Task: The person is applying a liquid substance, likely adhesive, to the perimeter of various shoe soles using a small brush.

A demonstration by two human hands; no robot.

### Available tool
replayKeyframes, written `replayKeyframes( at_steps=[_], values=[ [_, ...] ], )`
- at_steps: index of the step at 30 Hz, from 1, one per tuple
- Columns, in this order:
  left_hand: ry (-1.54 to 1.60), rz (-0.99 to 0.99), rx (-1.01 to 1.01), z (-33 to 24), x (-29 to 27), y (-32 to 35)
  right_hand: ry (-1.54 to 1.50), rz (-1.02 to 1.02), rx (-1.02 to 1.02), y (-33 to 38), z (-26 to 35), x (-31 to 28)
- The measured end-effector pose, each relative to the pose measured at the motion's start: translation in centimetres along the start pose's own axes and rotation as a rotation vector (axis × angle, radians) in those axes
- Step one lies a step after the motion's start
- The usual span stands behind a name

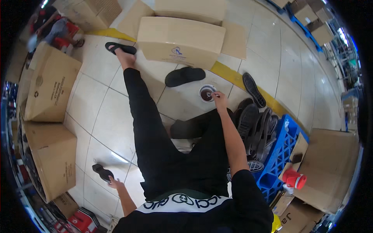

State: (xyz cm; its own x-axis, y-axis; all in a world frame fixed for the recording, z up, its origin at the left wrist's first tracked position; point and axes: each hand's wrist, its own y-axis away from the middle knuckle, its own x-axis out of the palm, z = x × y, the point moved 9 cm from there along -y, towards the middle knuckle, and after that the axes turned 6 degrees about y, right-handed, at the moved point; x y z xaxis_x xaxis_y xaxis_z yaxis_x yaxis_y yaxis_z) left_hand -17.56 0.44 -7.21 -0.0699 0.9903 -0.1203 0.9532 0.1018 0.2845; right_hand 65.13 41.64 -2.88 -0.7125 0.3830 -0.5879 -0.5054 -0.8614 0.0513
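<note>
On the left, my left hand (114,183) grips one end of a dark shoe sole (102,173) held out over the tiled floor. My right hand (220,101) is closed in a pinch at the rim of a small white tub (201,94) with brown contents. A short, pale piece shows between its fingertips and the tub's inside; its kind is too small to make out. A loose black slipper (185,77) lies just beyond the tub. To the right of my right forearm is a heap of dark soles (248,120), with one separate sole (254,90) beyond it.
A large open carton (180,39) stands ahead. More cartons (52,83) line the left side. At the right are a blue plastic pallet (283,155), a red jug (294,178) and a big carton (330,167). Another person (58,29) sits at the far left. My legs stretch across the middle.
</note>
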Motion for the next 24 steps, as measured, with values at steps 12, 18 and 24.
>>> replayKeyframes(
  at_steps=[12, 18, 24],
  values=[
    [0.633, 0.904, 0.038, -29.7, 13.4, 11.4, 0.236, -0.010, -0.081, -0.8, 0.8, 2.6],
    [0.960, 1.433, -0.688, -25.7, 22.8, 23.3, 0.170, 0.027, -0.123, -1.0, 0.3, 4.2],
    [0.752, 1.350, -0.779, -17.4, 25.8, 33.1, 0.146, -0.078, -0.086, -1.1, 1.2, 1.6]
  ],
)
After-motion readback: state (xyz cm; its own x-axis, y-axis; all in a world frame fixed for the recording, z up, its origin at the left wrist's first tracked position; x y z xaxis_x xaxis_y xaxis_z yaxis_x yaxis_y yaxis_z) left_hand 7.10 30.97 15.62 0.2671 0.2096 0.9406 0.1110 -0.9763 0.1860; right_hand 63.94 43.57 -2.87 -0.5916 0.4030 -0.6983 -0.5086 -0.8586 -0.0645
